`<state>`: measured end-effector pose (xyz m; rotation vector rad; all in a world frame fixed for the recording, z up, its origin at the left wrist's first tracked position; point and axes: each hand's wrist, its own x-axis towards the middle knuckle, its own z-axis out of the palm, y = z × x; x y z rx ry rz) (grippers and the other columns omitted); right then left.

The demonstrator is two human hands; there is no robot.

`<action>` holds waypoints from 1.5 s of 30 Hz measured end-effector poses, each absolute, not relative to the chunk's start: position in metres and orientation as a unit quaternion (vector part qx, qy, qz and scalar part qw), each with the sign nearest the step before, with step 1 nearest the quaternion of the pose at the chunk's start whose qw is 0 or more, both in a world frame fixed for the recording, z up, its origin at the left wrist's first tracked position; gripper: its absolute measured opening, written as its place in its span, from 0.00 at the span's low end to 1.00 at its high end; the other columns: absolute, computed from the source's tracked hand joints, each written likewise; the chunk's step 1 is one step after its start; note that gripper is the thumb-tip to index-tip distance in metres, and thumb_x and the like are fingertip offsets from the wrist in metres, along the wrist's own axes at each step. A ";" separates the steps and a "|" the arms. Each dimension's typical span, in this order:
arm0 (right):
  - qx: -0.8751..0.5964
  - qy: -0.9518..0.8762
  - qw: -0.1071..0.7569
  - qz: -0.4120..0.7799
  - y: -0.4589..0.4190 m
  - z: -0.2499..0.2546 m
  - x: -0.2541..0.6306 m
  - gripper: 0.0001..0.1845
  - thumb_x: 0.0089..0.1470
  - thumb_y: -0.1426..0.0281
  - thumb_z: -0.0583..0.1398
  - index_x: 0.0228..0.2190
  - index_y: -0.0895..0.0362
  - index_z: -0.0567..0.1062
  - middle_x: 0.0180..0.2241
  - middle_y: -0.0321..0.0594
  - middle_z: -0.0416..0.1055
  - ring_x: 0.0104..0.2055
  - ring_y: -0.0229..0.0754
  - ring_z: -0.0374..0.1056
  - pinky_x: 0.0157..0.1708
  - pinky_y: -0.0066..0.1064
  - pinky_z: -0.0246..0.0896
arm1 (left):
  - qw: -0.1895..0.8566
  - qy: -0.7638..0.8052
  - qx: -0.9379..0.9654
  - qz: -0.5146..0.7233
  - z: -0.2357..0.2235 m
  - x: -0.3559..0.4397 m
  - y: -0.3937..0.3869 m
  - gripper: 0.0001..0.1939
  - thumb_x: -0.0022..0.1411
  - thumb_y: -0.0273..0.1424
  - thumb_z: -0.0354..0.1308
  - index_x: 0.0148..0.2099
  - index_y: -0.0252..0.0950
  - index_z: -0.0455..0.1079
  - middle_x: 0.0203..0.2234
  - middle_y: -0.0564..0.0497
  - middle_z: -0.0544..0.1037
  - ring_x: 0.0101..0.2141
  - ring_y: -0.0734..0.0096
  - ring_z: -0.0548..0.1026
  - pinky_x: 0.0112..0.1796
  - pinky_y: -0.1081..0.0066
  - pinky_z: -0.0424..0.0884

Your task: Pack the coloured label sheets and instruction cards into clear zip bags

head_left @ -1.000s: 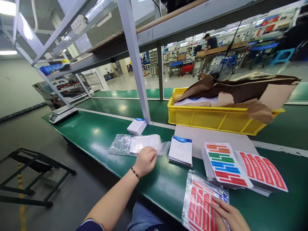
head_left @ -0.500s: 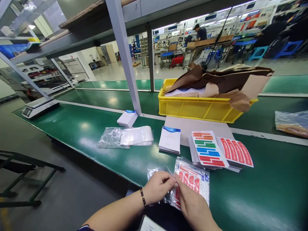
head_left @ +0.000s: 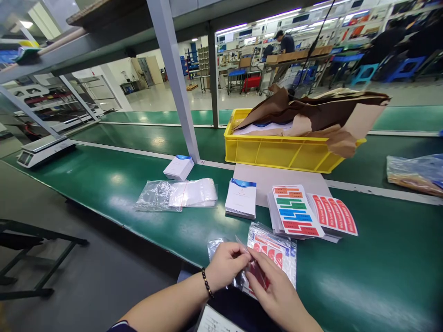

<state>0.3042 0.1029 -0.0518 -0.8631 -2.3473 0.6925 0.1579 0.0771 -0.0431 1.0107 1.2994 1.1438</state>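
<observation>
My left hand (head_left: 228, 265) is closed, thumb pressed to fingers, on the edge of a clear plastic bag (head_left: 215, 246) near the front of the green bench. Against its fingertips, my right hand (head_left: 275, 288) pinches the same thin film, its thumb a little lower. Beneath and behind both hands lie filled clear bags (head_left: 289, 258) showing red and orange sticker sheets. Just beyond are a stack of white booklets (head_left: 241, 198), a stack of coloured label sheets (head_left: 296, 212) and a stack of red label sheets (head_left: 334, 214). My fingers hide part of the film.
Flat empty bags (head_left: 194, 192) lie left of the booklets, with another white stack (head_left: 179, 167) behind. A yellow crate (head_left: 277, 154) with brown paper stands at the back. A shelf post (head_left: 176, 83) rises from the green bench (head_left: 104, 184). A scale (head_left: 46, 150) sits far left.
My right thumb has moved down, away from its index finger, and more film shows between my hands. The view has shifted slightly, so the bench things appear a little further left.
</observation>
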 end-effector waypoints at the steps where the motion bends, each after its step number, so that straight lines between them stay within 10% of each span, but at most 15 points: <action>1: -0.330 -0.857 0.256 0.302 0.105 -0.047 0.305 0.17 0.53 0.69 0.51 0.46 0.56 0.64 0.39 0.42 0.69 0.39 0.40 0.66 0.38 0.29 0.64 | 0.530 0.545 0.431 0.486 -0.043 0.158 0.077 0.11 0.50 0.34 0.56 0.24 0.31 0.67 0.17 0.55 0.66 0.21 0.80 0.63 0.25 0.77 0.60; 12: -0.328 -0.882 0.179 0.288 0.115 -0.042 0.305 0.18 0.56 0.69 0.45 0.16 0.57 0.58 0.18 0.33 0.59 0.21 0.33 0.56 0.21 0.24 0.48 | 0.372 0.576 0.630 0.365 -0.037 0.159 0.071 0.14 0.55 0.29 0.49 0.18 0.34 0.56 0.15 0.57 0.59 0.20 0.79 0.58 0.24 0.77 0.54; 18: -0.418 -0.866 0.252 0.107 0.125 -0.047 0.313 0.18 0.55 0.69 0.46 0.16 0.56 0.61 0.16 0.34 0.57 0.20 0.34 0.56 0.22 0.27 0.48 | 0.331 0.616 0.623 0.350 -0.042 0.155 0.067 0.12 0.50 0.25 0.48 0.17 0.34 0.53 0.13 0.58 0.56 0.18 0.80 0.56 0.22 0.76 0.51; 24: -0.317 -0.915 0.240 0.060 0.111 -0.036 0.310 0.20 0.51 0.61 0.53 0.43 0.61 0.66 0.34 0.47 0.65 0.32 0.42 0.63 0.29 0.30 0.59 | 0.441 0.628 0.514 0.384 -0.037 0.147 0.081 0.13 0.52 0.29 0.48 0.18 0.34 0.54 0.14 0.58 0.55 0.18 0.81 0.54 0.20 0.78 0.52; 30: -0.275 -0.917 0.235 0.167 0.118 -0.027 0.313 0.14 0.56 0.76 0.45 0.37 0.60 0.69 0.27 0.41 0.67 0.28 0.38 0.63 0.28 0.28 0.58 | 0.255 0.522 0.720 0.380 -0.011 0.130 0.084 0.08 0.56 0.31 0.48 0.30 0.33 0.65 0.25 0.51 0.70 0.31 0.72 0.66 0.38 0.68 0.62; 33: -0.239 -0.909 0.133 0.314 0.127 -0.004 0.317 0.11 0.56 0.73 0.47 0.32 0.57 0.69 0.26 0.37 0.67 0.28 0.34 0.63 0.29 0.24 0.57 | 0.145 0.404 0.861 0.274 0.004 0.109 0.087 0.09 0.54 0.31 0.51 0.39 0.35 0.67 0.27 0.50 0.72 0.40 0.65 0.65 0.52 0.56 0.45; 40: -0.207 -0.907 0.036 0.364 0.140 0.015 0.306 0.12 0.57 0.71 0.47 0.25 0.57 0.66 0.25 0.35 0.66 0.27 0.34 0.60 0.28 0.25 0.53 | 0.243 0.380 0.861 0.234 0.019 0.087 0.088 0.17 0.54 0.34 0.53 0.46 0.35 0.63 0.37 0.48 0.73 0.45 0.66 0.64 0.53 0.64 0.50; 45: -0.201 -0.916 0.036 0.346 0.143 0.017 0.299 0.11 0.56 0.67 0.49 0.24 0.57 0.64 0.24 0.35 0.65 0.27 0.35 0.58 0.27 0.26 0.53 | 0.268 0.458 0.818 0.223 0.015 0.079 0.084 0.05 0.54 0.32 0.54 0.34 0.37 0.67 0.23 0.54 0.72 0.34 0.71 0.69 0.53 0.63 0.47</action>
